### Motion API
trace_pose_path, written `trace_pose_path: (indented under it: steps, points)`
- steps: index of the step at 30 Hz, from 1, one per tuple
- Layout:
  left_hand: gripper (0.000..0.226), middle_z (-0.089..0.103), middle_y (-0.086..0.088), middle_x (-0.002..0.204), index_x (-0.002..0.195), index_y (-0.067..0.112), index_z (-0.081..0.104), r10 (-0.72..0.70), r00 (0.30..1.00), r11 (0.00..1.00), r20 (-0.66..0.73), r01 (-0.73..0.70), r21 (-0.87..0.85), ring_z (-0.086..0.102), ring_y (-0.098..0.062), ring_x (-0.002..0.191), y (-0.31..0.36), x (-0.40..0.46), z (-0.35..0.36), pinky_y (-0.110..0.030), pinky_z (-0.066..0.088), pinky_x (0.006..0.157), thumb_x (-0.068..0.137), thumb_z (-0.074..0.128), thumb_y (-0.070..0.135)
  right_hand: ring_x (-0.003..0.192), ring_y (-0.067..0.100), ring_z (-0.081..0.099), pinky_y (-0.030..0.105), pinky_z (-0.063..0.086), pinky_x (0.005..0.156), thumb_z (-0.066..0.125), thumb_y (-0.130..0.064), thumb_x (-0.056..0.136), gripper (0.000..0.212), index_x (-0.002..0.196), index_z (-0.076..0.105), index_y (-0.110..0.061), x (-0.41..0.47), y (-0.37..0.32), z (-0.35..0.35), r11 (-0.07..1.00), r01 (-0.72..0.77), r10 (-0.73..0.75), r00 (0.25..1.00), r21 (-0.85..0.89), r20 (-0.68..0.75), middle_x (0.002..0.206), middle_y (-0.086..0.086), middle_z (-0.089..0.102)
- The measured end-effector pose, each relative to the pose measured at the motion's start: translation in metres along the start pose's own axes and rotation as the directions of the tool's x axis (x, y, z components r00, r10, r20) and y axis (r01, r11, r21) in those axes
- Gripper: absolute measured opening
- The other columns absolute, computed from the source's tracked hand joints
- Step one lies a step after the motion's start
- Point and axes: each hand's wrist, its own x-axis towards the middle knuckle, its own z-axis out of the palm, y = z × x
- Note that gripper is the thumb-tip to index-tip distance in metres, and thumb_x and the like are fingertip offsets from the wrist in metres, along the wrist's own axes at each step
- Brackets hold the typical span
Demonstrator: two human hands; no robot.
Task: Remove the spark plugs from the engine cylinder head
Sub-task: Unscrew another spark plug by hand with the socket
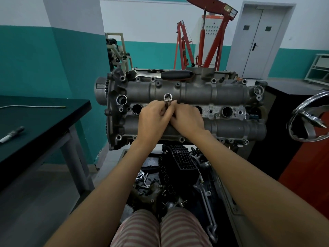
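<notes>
Head view: left hand (153, 115) and right hand (187, 118) both pinched a long steel socket (167, 99), upright over the second plug well, likely seating it on a plug hidden below. Cast-grey cylinder head (231, 94) showed round open wells. Ratchet (160, 74) lay on its far edge. One removed spark plug (11, 134) rested on the dark tabletop (44, 122).

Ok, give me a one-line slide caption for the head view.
Left hand and right hand grip a silver socket tube over the grey metal cylinder head.
</notes>
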Motion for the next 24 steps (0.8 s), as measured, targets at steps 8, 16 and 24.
trace_pose_path:
  steps: [8, 16, 24]
  points:
    - [0.026, 0.034, 0.010, 0.059, 0.065, 0.010, 0.042, -0.006, 0.999, 1.000, 0.035, 0.006, 0.011, 0.035, -0.007, 0.053, -0.0002, -0.0042, -0.0015, -0.011, 0.031, 0.054, 0.087, 0.056, 0.015, 0.074, 0.034, 0.059, 0.033, 0.029, 0.055, 0.044, -0.030, 0.091, 0.020, 0.096, 0.041, -0.011, 0.0004, 0.0002, -0.0001, 0.999, -0.019, 0.018, 1.000, 0.048, 0.015, 0.085, 0.009, 0.064]
    - [0.046, 0.033, 0.000, 0.051, 0.054, 0.012, 0.032, 0.008, 1.000, 1.000, 0.002, -0.008, 0.002, 0.032, -0.015, 0.049, 0.0014, -0.0013, -0.0009, -0.029, 0.029, 0.050, 0.088, 0.062, 0.019, 0.074, 0.031, 0.059, 0.031, 0.029, 0.057, 0.041, -0.032, 0.090, 0.025, 0.086, 0.055, -0.011, -0.0001, 0.0011, 0.0017, 1.000, -0.001, 0.001, 1.000, 0.004, -0.008, 0.080, 0.011, 0.064]
    - [0.025, 0.045, -0.003, 0.062, 0.069, 0.002, 0.049, -0.038, 0.999, 0.999, 0.026, 0.038, 0.018, 0.043, -0.017, 0.058, 0.0028, -0.0049, -0.0017, -0.021, 0.031, 0.054, 0.088, 0.058, 0.016, 0.073, 0.032, 0.059, 0.033, 0.026, 0.054, 0.044, -0.031, 0.091, 0.018, 0.090, 0.036, -0.015, 0.0000, -0.0003, 0.0008, 0.998, -0.022, 0.022, 1.000, 0.065, 0.006, 0.084, 0.009, 0.064]
